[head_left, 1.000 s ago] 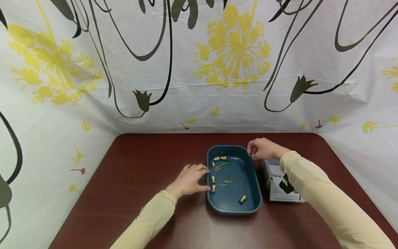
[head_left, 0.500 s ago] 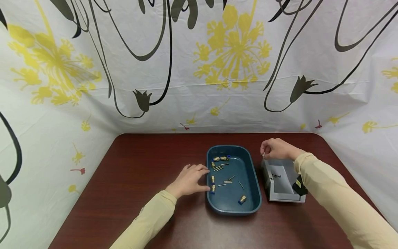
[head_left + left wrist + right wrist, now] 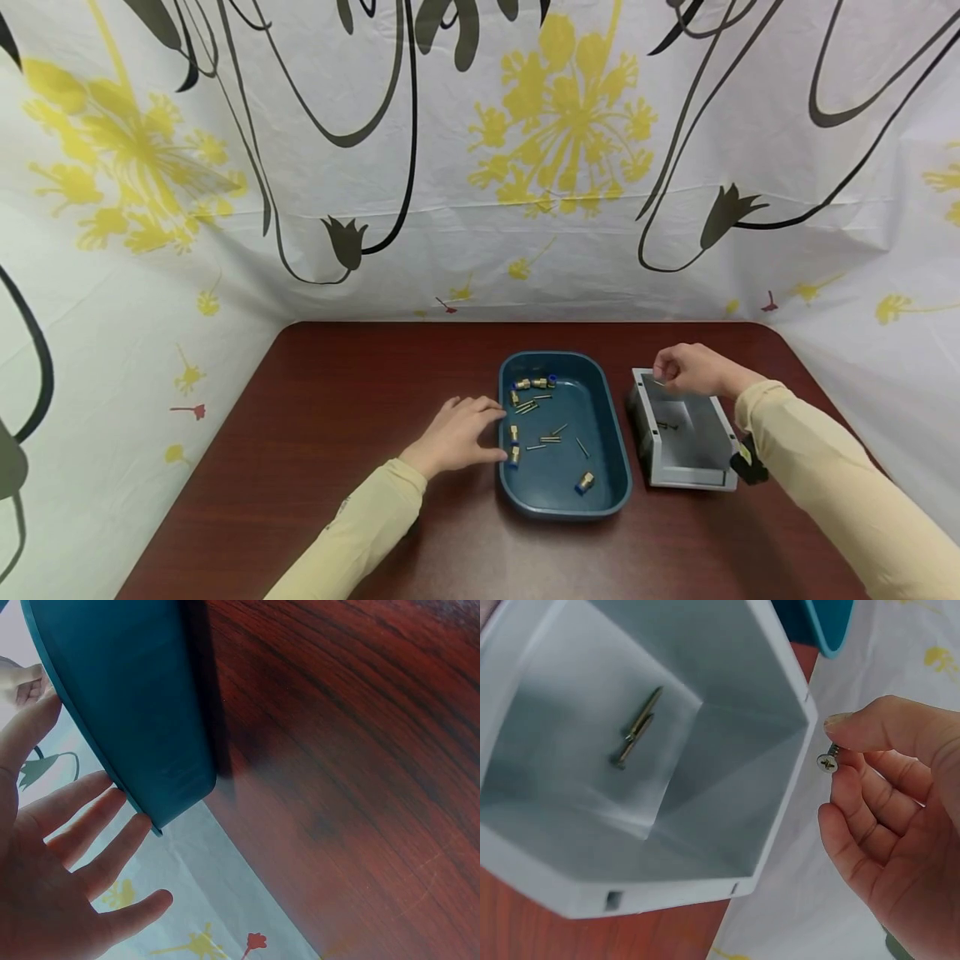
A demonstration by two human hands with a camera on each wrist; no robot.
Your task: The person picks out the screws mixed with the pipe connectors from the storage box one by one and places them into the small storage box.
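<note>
My right hand (image 3: 699, 369) pinches a screw (image 3: 827, 762) between thumb and fingers, its cross-slotted head showing in the right wrist view. In the head view that hand is over the far end of an open grey box (image 3: 692, 477). Inside the box lie a couple of screws (image 3: 639, 726). My left hand (image 3: 456, 435) rests its extended fingertips at the left rim of a blue tray (image 3: 566, 510). The tray holds several loose screws (image 3: 551, 438) and several brass fittings with blue ends, one fitting (image 3: 586, 481) lying apart near the front right.
Tray and box stand side by side on a dark red-brown wooden table (image 3: 360, 383), with a narrow gap between them. A white patterned cloth (image 3: 450, 250) hangs behind the table and along its sides.
My right hand has moved rightward with the screw, from the tray's far right corner to over the far end of the grey box. The left hand stays at the tray rim.
</note>
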